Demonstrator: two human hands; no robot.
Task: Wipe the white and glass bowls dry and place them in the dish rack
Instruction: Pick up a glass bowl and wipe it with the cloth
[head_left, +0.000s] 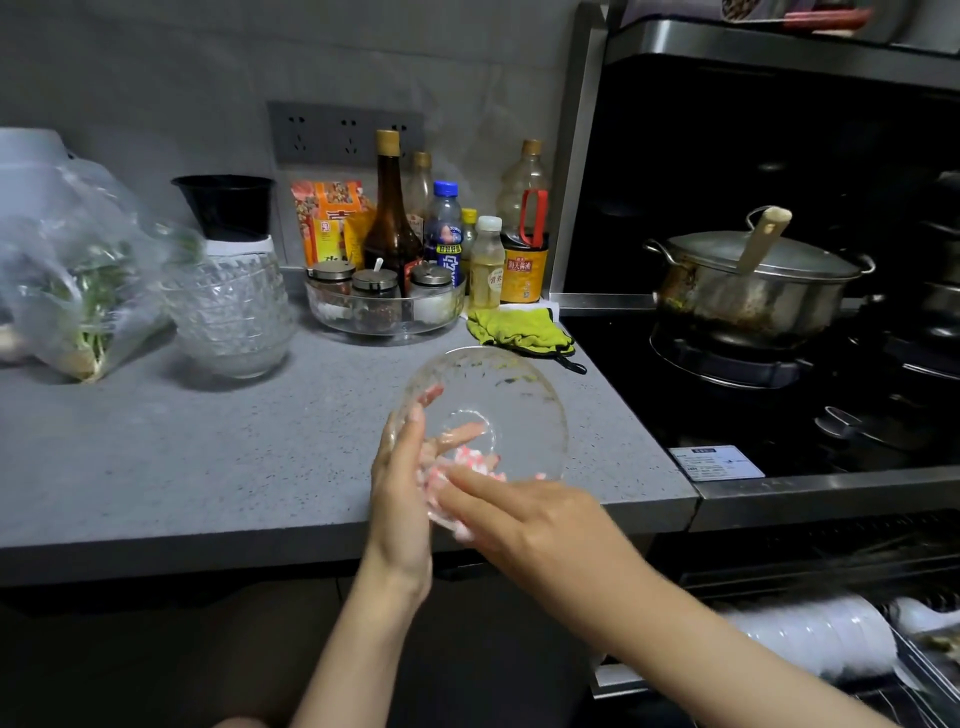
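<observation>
Grey counter (208, 467) fills the view from 9 o'clock to centre. The black stove (779, 405) adjoins it at 3 o'clock and carries a lidded steel pot (753, 291) with a pale handle resting on the lid. The dish rack (914, 670) sits low at 4 to 5 o'clock, below the stove front. It holds white dishes (821, 644) stacked on edge, too blurred to tell bowls from plates. A clear bag of greens (78, 291) lies at 9 o'clock, and a stack of cut-glass bowls (234, 312) stands just beside it. Bottles and a round tray of jars (384, 312) line the wall at 12 o'clock, with a green cloth (519, 330) near them. The glass bowl (498, 395) is tilted, mouth toward me, above the counter's front edge at centre. My left hand (400, 483) grasps it at its 8 o'clock rim, fingers visible through the glass behind it. My right hand (535, 519) comes in from 5 o'clock, fingers stretched nearly straight, pressing a pink-and-white rag (470, 460) against the bowl's lower inside.
</observation>
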